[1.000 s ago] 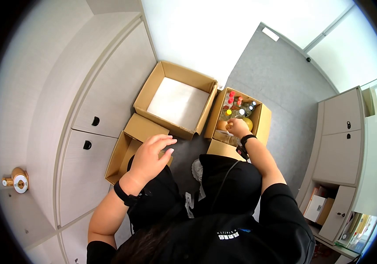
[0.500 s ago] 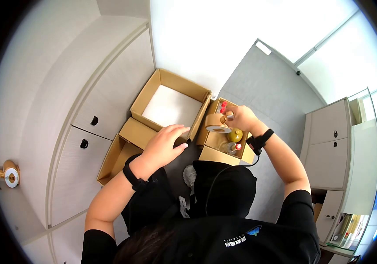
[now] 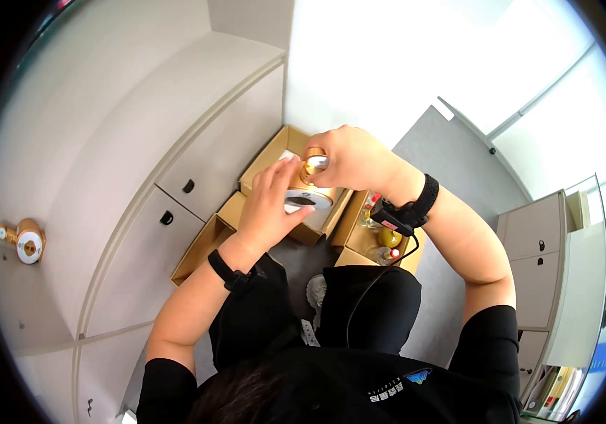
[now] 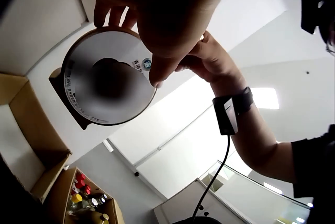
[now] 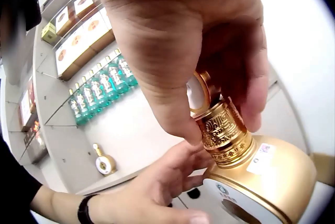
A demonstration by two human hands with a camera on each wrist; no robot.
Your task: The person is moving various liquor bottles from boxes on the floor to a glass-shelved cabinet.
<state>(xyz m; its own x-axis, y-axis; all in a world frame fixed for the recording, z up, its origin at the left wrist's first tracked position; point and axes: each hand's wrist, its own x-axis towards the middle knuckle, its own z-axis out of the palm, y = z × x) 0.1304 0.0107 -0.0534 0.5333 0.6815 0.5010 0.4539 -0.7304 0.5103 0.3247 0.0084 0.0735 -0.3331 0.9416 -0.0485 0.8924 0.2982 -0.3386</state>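
A gold bottle (image 3: 326, 192) with a round white face hangs in front of me, lifted over the cartons. My right hand (image 3: 359, 161) grips it by its ornate neck (image 5: 222, 135), just under the cap with its round white disc. From the left, my left hand (image 3: 266, 201) holds the body; in the left wrist view its thumb lies over the edge of the white face (image 4: 128, 98) and the fingertips show behind the top rim. A matching gold bottle (image 3: 31, 242) stands on the shelf at the far left.
An open carton (image 3: 352, 219) at right holds several bottles with red, yellow and white caps. The white-lined carton (image 3: 264, 164) lies behind my hands, a smaller one (image 3: 200, 251) at left. Green bottles (image 5: 102, 88) line a shelf above. Cabinets (image 3: 197, 169) flank the left side.
The right hand has lifted the gold bottle out of the right carton and carried it left and up. The left hand has risen and taken hold of the bottle's body.
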